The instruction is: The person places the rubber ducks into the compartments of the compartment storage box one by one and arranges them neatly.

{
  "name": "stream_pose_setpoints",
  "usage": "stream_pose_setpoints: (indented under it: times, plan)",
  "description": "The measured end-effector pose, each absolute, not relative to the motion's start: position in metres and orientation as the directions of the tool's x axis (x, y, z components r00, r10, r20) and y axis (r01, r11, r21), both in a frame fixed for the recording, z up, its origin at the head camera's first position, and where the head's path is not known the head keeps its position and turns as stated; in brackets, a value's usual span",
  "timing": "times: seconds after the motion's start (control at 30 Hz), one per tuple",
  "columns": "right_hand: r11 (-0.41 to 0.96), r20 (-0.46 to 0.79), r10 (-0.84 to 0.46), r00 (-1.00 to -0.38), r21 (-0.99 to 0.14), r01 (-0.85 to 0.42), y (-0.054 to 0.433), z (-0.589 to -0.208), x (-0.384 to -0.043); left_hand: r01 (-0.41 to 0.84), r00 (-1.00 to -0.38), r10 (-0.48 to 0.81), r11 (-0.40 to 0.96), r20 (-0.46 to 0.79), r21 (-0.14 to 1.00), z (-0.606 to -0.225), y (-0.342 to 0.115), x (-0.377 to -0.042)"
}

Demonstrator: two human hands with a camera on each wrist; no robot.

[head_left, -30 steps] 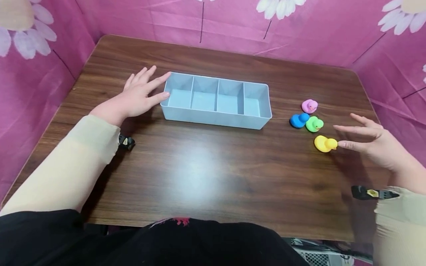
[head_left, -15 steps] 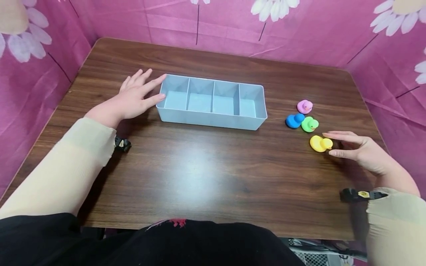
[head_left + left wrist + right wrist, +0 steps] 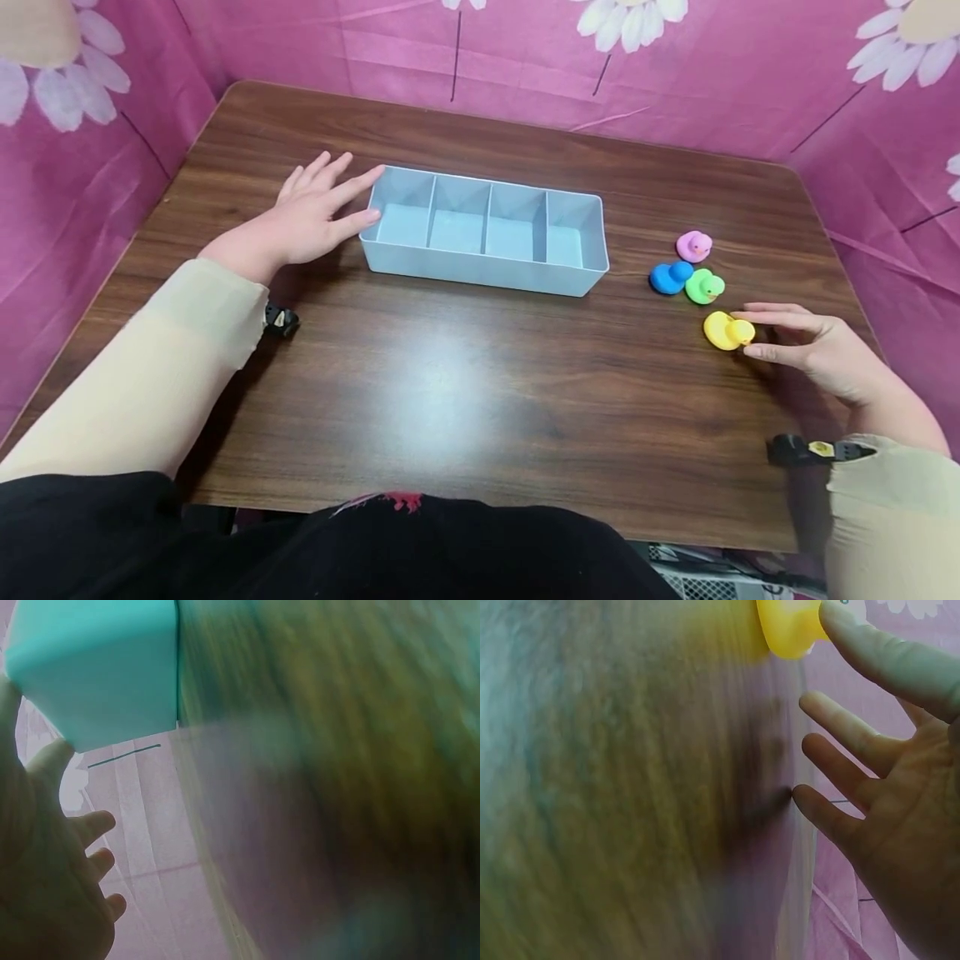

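A pale blue box with several compartments (image 3: pixel 483 271) stands on the table. My left hand (image 3: pixel 300 221) rests at its left end, the index finger and thumb touching the rim, the other fingers spread out straight. In the left wrist view the thumb and a finger meet the box wall (image 3: pixel 105 697). On the right, my right hand (image 3: pixel 832 354) pinches a yellow rubber duck (image 3: pixel 722 331) at its head between thumb and index finger. The duck sits on the table. In the right wrist view the thumb lies against the yellow duck (image 3: pixel 791 626), and the other fingers are extended.
Behind the yellow duck sit a blue duck (image 3: pixel 670 278), a green duck (image 3: pixel 705 287) and a pink duck (image 3: pixel 693 246), close together. The brown wooden table (image 3: pixel 480 400) is bordered by a pink flowered cloth (image 3: pixel 525 75).
My right hand has moved left to the yellow duck, and its thumb and index finger have closed on the head. The left hand has stayed on the box.
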State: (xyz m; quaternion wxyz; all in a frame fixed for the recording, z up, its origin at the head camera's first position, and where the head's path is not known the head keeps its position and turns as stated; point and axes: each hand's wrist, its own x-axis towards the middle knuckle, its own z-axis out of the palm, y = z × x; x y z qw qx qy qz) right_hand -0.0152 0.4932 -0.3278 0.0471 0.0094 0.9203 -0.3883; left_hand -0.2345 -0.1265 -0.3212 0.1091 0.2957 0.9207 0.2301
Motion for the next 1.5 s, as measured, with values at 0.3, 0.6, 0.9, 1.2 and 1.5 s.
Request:
stream_pose_setpoints:
  times: [0.3, 0.6, 0.9, 1.2, 1.5]
  plan:
    - [0.693, -0.108, 0.012, -0.994, -0.716, 0.086, 0.486, -0.332, -0.020, 0.499, -0.802, 0.593, 0.726, -0.065, 0.473, -0.321, -0.128, -0.235]
    - [0.675, -0.040, 0.024, -0.999, -0.736, 0.046, 0.477, -0.336, -0.023, 0.498, -0.804, 0.591, 0.729, -0.065, 0.469, -0.321, -0.129, -0.236]
    - [0.663, -0.054, 0.059, -0.997, -0.745, 0.080, 0.468, -0.331, -0.018, 0.504, -0.800, 0.593, 0.743, -0.086, 0.440, -0.318, -0.130, -0.235]
    - [0.678, -0.023, 0.023, -0.999, -0.734, 0.032, 0.454, -0.304, -0.023, 0.508, -0.798, 0.596, 0.743, -0.088, 0.436, -0.318, -0.130, -0.235]
    - [0.637, 0.093, -0.073, -0.993, -0.762, -0.118, 0.435, -0.285, -0.048, 0.506, -0.799, 0.594, 0.749, -0.094, 0.428, -0.318, -0.127, -0.235]
